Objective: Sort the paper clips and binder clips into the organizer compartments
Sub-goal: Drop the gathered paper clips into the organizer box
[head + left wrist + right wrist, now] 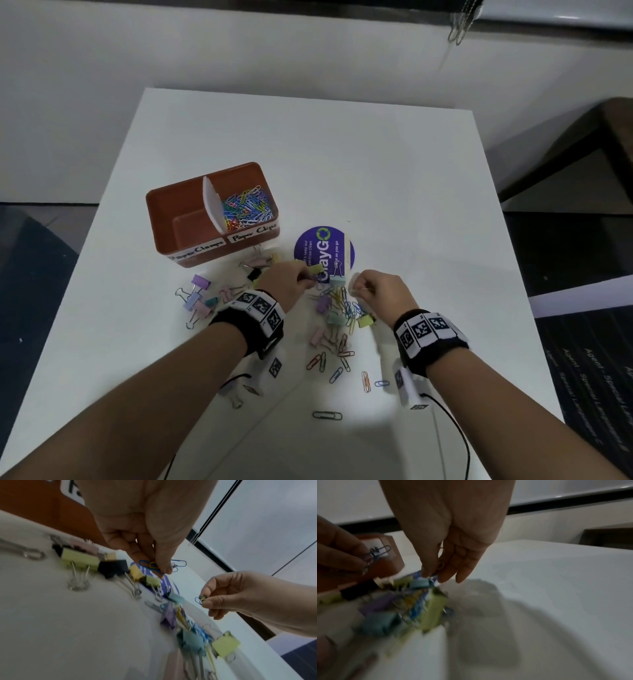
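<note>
A brown organizer (161,219) stands on the white table, with a white divider. Its right compartment holds several coloured paper clips (245,207); the left one looks bare. My left hand (291,279) pinches a few paper clips (154,565) just above the mixed pile (337,308) of paper clips and binder clips. My right hand (376,287) pinches a small bunch of paper clips (200,599) to the right of the pile. Pastel binder clips (200,301) lie scattered left of my left wrist.
A round purple sticker (323,251) sits on the table beyond the hands. Loose paper clips (327,415) lie toward the near edge. The table's right edge (507,240) borders a dark floor and a dark bench.
</note>
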`<state>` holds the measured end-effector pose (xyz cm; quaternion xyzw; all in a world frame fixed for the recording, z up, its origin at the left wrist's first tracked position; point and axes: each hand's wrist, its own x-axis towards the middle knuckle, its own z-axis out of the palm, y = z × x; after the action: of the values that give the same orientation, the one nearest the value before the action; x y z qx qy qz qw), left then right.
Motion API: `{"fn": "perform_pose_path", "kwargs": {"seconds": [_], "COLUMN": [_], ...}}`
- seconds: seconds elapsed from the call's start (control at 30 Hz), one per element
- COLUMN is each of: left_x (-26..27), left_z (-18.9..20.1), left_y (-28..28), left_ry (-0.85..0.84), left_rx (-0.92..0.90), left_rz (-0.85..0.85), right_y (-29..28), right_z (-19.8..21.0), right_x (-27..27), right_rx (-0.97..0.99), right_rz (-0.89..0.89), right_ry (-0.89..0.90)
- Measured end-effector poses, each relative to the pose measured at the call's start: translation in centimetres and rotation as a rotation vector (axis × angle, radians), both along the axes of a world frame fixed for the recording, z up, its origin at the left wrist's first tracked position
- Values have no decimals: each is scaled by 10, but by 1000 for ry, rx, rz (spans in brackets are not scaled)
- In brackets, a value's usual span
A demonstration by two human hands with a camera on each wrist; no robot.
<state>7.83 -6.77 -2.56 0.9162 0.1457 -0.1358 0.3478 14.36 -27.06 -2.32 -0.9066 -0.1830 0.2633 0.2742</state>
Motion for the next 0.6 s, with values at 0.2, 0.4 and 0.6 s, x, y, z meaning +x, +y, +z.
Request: {"fn": "perform_pose_path", "kwargs": {"seconds": [0.2, 0.4, 0.6], "left_x": [-7, 7, 34], "left_z": [41, 92, 101], "left_y": [35, 96, 129], "left_ry": [-153, -261, -135], "left_rx": [19, 11, 81], "left_rz": [83, 275, 224], "right_y": [50, 139, 210], "right_z": [44, 87, 87], "right_x": [13, 40, 56], "right_rx": [169, 292, 228], "right_rz": [9, 110, 170], "right_ry": [-32, -141, -164]}}
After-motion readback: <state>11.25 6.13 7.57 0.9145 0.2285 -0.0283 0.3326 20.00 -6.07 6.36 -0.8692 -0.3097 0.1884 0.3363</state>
